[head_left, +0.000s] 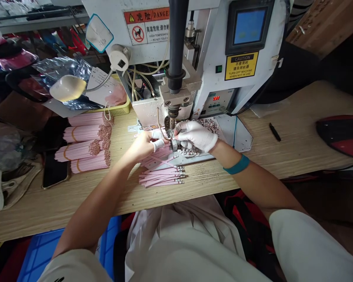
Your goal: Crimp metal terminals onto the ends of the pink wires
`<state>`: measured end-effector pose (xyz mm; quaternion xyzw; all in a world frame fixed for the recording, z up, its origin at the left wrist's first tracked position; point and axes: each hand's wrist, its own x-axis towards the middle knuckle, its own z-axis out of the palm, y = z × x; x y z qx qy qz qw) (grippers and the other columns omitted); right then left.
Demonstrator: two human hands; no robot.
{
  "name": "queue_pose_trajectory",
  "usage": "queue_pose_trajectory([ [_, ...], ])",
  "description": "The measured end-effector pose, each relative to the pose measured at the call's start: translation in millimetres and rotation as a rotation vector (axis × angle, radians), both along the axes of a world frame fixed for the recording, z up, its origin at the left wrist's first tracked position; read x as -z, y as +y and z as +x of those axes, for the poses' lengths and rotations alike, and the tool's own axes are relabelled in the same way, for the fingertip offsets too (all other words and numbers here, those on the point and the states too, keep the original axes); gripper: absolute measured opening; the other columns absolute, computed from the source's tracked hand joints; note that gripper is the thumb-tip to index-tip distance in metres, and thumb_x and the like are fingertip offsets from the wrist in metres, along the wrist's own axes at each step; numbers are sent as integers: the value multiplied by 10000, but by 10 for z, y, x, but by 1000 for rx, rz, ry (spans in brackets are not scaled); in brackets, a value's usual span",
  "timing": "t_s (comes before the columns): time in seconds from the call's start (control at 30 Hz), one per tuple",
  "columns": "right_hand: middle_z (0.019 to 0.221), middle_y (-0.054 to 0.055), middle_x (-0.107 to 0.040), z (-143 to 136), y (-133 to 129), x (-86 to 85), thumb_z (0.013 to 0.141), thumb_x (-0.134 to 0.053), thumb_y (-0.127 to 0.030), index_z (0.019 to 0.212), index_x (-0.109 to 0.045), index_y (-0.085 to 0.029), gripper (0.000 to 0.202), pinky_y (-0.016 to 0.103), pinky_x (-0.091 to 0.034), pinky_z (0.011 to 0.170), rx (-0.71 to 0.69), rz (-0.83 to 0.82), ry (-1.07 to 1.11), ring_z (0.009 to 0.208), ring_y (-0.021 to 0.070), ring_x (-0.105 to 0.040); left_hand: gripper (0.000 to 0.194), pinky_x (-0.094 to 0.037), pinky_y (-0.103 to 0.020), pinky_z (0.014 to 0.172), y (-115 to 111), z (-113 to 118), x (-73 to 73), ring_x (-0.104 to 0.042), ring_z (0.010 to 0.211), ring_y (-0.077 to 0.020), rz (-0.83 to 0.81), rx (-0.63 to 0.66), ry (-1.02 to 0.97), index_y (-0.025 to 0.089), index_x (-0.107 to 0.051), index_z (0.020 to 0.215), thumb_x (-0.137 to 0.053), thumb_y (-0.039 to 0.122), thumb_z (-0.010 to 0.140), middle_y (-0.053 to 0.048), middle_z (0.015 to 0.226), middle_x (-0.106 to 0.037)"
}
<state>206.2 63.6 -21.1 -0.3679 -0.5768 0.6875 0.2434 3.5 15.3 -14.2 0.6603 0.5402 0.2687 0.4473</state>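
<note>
My left hand (145, 145), with white covers on some fingertips, is closed in a pinch beside the tip of a bench machine's nozzle (173, 113). My right hand (197, 136), in a white glove, pinches from the other side, against a small metal block (174, 145) under the nozzle. What the fingertips hold is too small and covered to make out. Loose pink strips (153, 161) lie beneath my left hand. Nearer me rests a pile of pink strips with metal pieces at their ends (161, 178). Small scraps (191, 150) cover the plate around my right hand.
The white machine (206, 78) with warning labels rises directly ahead. Bundled pink strips (82, 133) and a phone (55, 170) lie at left, under a lamp (67, 88). A yellow basket (120, 109) stands behind. To the right are a black pen (274, 132) and a red-black object (342, 137).
</note>
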Motion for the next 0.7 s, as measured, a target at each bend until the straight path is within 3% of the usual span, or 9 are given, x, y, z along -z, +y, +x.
queue_pose_trajectory([
  [0.17, 553, -41, -506, -9, -10, -13, 748, -634, -98, 787, -535, -162, 124, 134, -321, 294, 4, -11, -16, 399, 55, -466, 237, -327, -227, 554, 15, -3, 21, -441, 593, -104, -4, -7, 15, 126, -602, 627, -591, 343, 723, 3, 649, -535],
  [0.37, 580, -36, -508, -4, -14, -9, 736, -654, -113, 780, -529, -163, 142, 147, -312, 297, 9, -14, 4, 398, 54, -466, 200, -332, -225, 541, 27, -15, 48, -457, 580, -103, 20, -9, 20, 127, -642, 681, -565, 309, 714, 6, 646, -552],
  [0.7, 608, -17, -533, -20, -19, -34, 715, -643, -98, 781, -530, -152, 142, 161, -318, 294, 36, -32, -21, 411, 61, -481, 164, -354, -237, 581, 21, 10, -17, -472, 597, -110, 17, -29, 52, 121, -647, 699, -564, 262, 689, 10, 645, -567],
])
